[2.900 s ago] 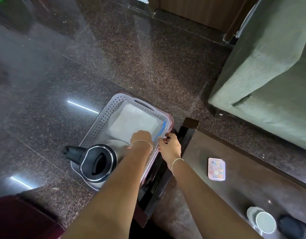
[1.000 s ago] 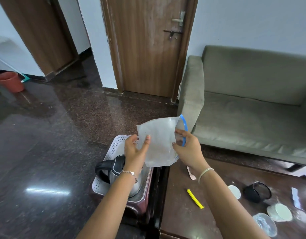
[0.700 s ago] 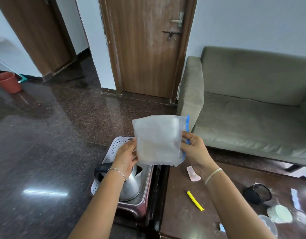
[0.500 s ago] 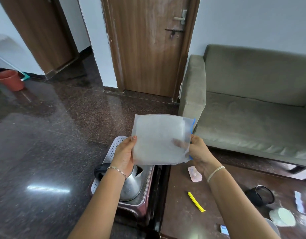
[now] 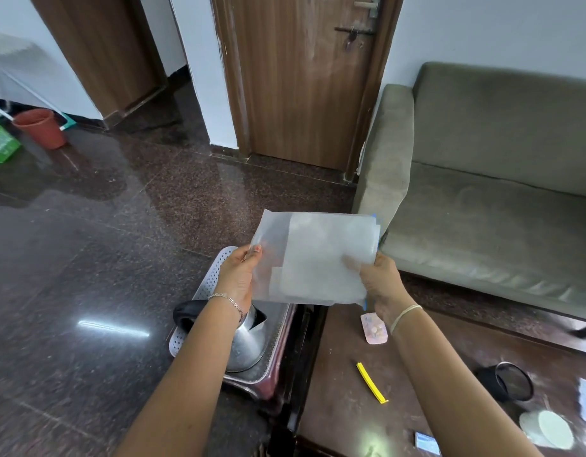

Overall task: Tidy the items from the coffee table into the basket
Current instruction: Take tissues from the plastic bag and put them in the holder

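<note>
One bag (image 5: pixel 318 258), one kettle (image 5: pixel 242 344), one basket (image 5: pixel 212 278).

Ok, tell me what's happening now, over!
Left hand and right hand both holding the plastic bag flat. Basket below with kettle. Nothing blocking.

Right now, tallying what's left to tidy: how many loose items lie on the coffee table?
5 visible: pill pack, yellow strip, black cup, white lid, small packet. The right arm may hide more.
</note>
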